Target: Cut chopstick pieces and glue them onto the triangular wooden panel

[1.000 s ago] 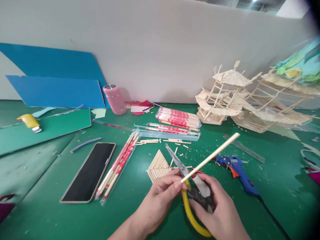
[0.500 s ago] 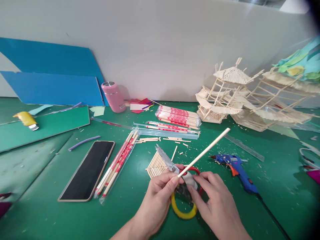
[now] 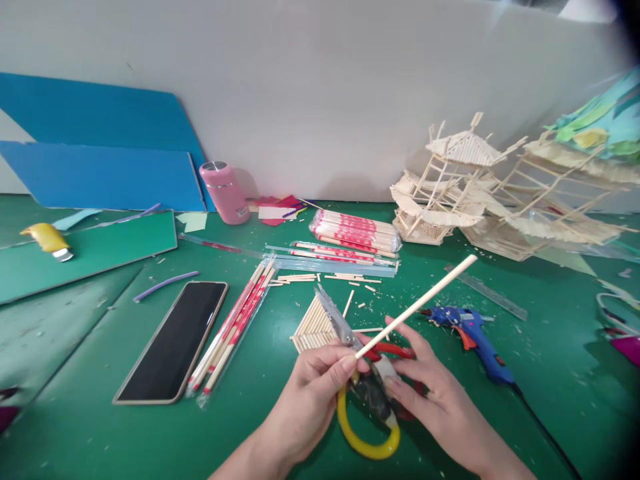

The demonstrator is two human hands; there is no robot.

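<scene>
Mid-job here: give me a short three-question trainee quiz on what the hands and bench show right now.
1. True or false: the left hand pinches the wooden stick.
2. The right hand is at which tool? A glue gun B scissors C ruler
3. What lies just left of the wrapped chopsticks?

Key
1. True; it holds the stick's near end.
2. B, the scissors with red and yellow handles; the blue glue gun lies untouched on the green table.
3. A phone, screen dark.

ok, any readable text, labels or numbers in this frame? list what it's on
None can be read.
Wrapped chopstick packs: red print, too blurred to read.
Pink bottle: small white label, too small to read.
Ruler: no markings can be made out.
Phone: screen dark, no text.
</scene>
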